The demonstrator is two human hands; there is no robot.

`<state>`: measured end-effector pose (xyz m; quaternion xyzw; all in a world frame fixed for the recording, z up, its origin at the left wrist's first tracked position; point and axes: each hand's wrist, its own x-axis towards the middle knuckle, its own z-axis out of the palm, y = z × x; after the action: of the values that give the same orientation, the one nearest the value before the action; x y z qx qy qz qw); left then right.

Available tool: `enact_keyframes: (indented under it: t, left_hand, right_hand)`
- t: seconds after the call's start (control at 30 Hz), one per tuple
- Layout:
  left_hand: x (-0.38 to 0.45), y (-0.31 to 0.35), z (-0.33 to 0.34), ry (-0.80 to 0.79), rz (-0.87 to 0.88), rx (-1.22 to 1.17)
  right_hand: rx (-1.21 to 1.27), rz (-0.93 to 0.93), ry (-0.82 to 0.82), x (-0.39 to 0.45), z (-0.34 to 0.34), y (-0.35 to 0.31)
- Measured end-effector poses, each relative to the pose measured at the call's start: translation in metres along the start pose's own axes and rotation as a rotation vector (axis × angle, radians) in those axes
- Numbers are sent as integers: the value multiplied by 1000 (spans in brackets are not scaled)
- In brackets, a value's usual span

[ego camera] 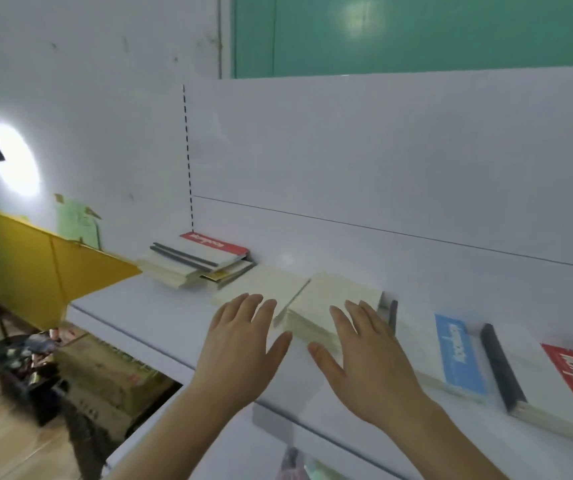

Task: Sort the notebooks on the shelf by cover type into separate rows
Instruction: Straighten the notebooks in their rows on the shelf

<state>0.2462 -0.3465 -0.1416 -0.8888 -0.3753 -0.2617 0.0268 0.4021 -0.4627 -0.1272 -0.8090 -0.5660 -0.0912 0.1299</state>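
On the white shelf [132,317] two cream plain-cover notebook stacks lie side by side, a left one [264,285] and a right one [333,299]. My left hand [240,344], fingers straight and spread, is at the left stack's near edge. My right hand [364,351] lies flat against the right stack's near side. A messy pile [195,265] with a red-banded notebook on top sits at the back left. To the right lie a blue-banded notebook [458,358] and a red-banded notebook [555,386] with a dark spine.
The white back panel [382,174] rises behind the shelf. A lower shelf [208,438] sticks out below. At the left are a yellow board [35,261], cardboard boxes [105,375] and a dark bin of clutter [25,362] on the floor.
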Motion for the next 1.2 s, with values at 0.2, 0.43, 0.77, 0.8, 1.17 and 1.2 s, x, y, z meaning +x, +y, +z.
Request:
enact_keyframes:
  t: [0.2, 0.43, 0.77, 0.8, 1.17, 1.2]
  left_hand:
    - [21, -101, -8, 15, -68, 21]
    - [81, -200, 8, -6, -107, 62]
    - [165, -281, 51, -104, -18, 16]
    - [171, -287, 55, -117, 3, 8]
    - [194, -337, 53, -21, 181, -453]
    - [193, -336, 48, -16, 130, -571]
  right_hand:
    - [5, -58, -30, 72, 35, -85]
    - [-14, -121, 3, 180, 76, -137]
    - [-40, -93, -92, 296, 125, -169]
    - [-52, -89, -112, 303, 127, -173]
    - [-301, -12, 331, 296, 134, -207]
    - [-288, 34, 409, 293, 131, -213]
